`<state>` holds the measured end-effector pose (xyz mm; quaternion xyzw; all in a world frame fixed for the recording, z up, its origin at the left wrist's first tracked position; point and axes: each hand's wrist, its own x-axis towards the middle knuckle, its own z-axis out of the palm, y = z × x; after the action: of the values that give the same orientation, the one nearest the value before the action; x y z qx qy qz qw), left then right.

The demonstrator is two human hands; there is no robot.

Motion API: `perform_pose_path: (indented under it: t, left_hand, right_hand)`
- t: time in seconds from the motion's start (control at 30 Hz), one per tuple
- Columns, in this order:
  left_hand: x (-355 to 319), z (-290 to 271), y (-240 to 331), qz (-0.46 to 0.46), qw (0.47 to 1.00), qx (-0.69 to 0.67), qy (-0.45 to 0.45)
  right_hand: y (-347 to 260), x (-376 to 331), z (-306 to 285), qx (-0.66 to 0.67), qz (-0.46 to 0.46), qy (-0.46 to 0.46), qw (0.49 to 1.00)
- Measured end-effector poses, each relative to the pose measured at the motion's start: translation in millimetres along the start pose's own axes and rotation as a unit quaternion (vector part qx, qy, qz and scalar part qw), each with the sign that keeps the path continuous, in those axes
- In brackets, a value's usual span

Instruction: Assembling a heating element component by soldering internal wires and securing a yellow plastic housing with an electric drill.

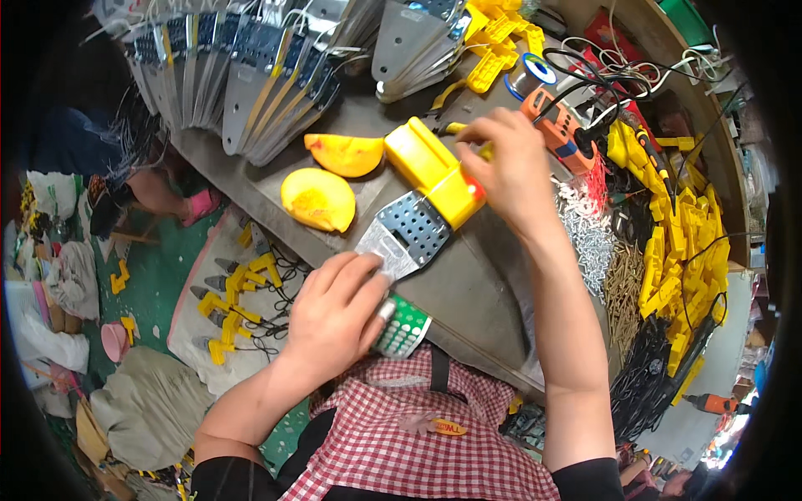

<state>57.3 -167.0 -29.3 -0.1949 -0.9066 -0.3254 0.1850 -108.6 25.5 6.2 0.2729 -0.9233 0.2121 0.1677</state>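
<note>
A yellow plastic housing (430,167) joined to a perforated dark-and-silver metal plate (413,230) lies on the grey worktop in front of me. My left hand (330,313) is closed, its fingertips at the plate's silver end. A green sheet with rows of round pale stickers (405,330) sticks out from under its thumb, past the worktop edge. My right hand (510,171) is beside the housing's right side, slightly blurred. Its fingers are pinched around a small yellowish bit that I cannot identify. Two yellow fruit-like wedges (319,199) rest left of the housing.
Stacked metal plates (284,88) line the worktop's far left. At far right stand a solder spool (530,77) and an orange device (555,129) with cords. Screws (583,238) and yellow plastic parts (681,250) lie to the right. Yellow-handled pieces (230,301) lie lower left.
</note>
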Motion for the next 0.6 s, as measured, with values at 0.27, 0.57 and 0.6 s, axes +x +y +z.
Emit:
perform_pose_path:
  t: [0.27, 0.57, 0.6]
  left_hand:
    - [63, 27, 12, 0.072, 0.996, -0.008, 0.051]
    - [134, 55, 60, -0.049, 0.994, 0.100, -0.024]
    - [118, 36, 68, -0.030, 0.996, 0.050, 0.070]
  right_hand:
    - [111, -5, -56, 0.011, 0.198, 0.291, 0.936]
    - [129, -42, -140, -0.335, -0.158, 0.169, 0.913]
    - [119, -52, -145, -0.265, -0.183, 0.166, 0.932]
